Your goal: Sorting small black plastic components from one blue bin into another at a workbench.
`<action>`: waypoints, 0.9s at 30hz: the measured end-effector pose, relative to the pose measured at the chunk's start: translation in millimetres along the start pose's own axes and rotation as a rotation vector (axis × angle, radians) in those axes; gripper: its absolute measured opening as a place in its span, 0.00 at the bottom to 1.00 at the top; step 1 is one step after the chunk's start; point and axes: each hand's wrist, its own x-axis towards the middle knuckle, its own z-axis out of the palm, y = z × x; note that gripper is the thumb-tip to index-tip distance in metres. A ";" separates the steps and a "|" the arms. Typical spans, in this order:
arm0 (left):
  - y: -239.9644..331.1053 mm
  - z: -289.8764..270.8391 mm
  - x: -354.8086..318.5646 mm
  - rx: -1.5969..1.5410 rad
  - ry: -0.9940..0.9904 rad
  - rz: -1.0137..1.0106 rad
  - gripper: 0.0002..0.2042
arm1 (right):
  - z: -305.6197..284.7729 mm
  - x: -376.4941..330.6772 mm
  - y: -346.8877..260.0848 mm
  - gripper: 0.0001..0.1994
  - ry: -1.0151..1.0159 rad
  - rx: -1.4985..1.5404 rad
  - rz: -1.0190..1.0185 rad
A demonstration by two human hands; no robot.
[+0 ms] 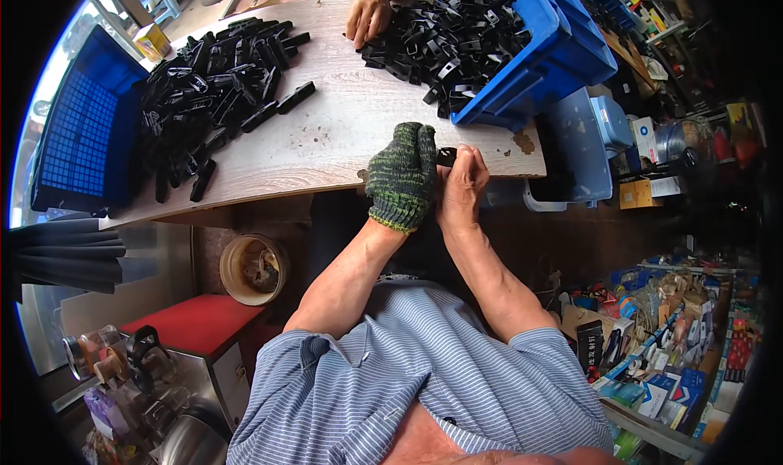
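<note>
At the table's near edge my left hand [401,175], in a dark green knit glove, is closed with its fingers pressed together. What it grips, if anything, is hidden. Right beside it, my bare right hand [462,183] pinches a small black plastic piece [446,156], only partly visible between the hands. Beyond them, many small black clip-like pieces [444,45] spill from a tilted blue crate [534,77]. Long, narrow black plastic parts [236,65] form a heap on the left, against a blue basket [81,130] lying on its side.
Across the whitish wooden table [326,98], another person's hand [369,16] rests by the clip heap. A pale blue bin [583,147] stands below the table's right end. Left of my legs are a round bucket [254,269] and a red-topped cabinet [196,322]. Crowded shelves [669,367] line the right.
</note>
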 end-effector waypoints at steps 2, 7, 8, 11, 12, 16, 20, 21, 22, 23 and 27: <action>1.4 5.0 1.2 -0.002 0.029 0.017 0.15 | 4.8 -3.8 -2.3 0.14 0.022 0.024 -0.083; 9.9 12.0 3.0 -0.072 -0.041 -0.061 0.09 | -17.9 5.3 11.0 0.12 -0.077 -0.230 -0.248; 8.5 11.1 1.9 -0.127 -0.019 -0.057 0.10 | -15.4 3.7 9.1 0.12 -0.098 -0.208 -0.245; 4.6 -3.1 -10.7 -0.095 -0.066 0.012 0.10 | -7.8 -2.4 3.9 0.14 -0.112 -0.217 -0.295; 1.4 -7.9 -14.4 -0.011 -0.135 0.079 0.11 | -10.5 -0.4 4.6 0.14 -0.109 -0.217 -0.295; -21.4 -3.1 -19.6 -0.205 -0.005 0.222 0.15 | -13.7 -1.3 4.8 0.12 -0.077 -0.453 -0.346; -15.5 -10.4 -20.9 -0.163 -0.068 0.112 0.17 | 4.1 -10.2 -15.5 0.12 0.002 -0.179 0.079; -18.5 -10.5 -20.5 -0.166 -0.075 0.109 0.17 | 3.6 -10.5 -14.9 0.12 0.008 -0.180 0.085; -21.6 -11.4 -19.6 -0.287 -0.127 -0.041 0.15 | 3.1 -10.2 -13.8 0.12 -0.031 -0.168 0.100; -21.6 -14.4 -16.8 -0.408 -0.179 -0.189 0.13 | 2.5 -8.7 -13.4 0.12 -0.067 -0.154 0.112; -11.3 -1.6 -20.1 0.024 0.023 0.117 0.19 | -10.1 -2.3 -0.3 0.11 -0.094 -0.408 -0.243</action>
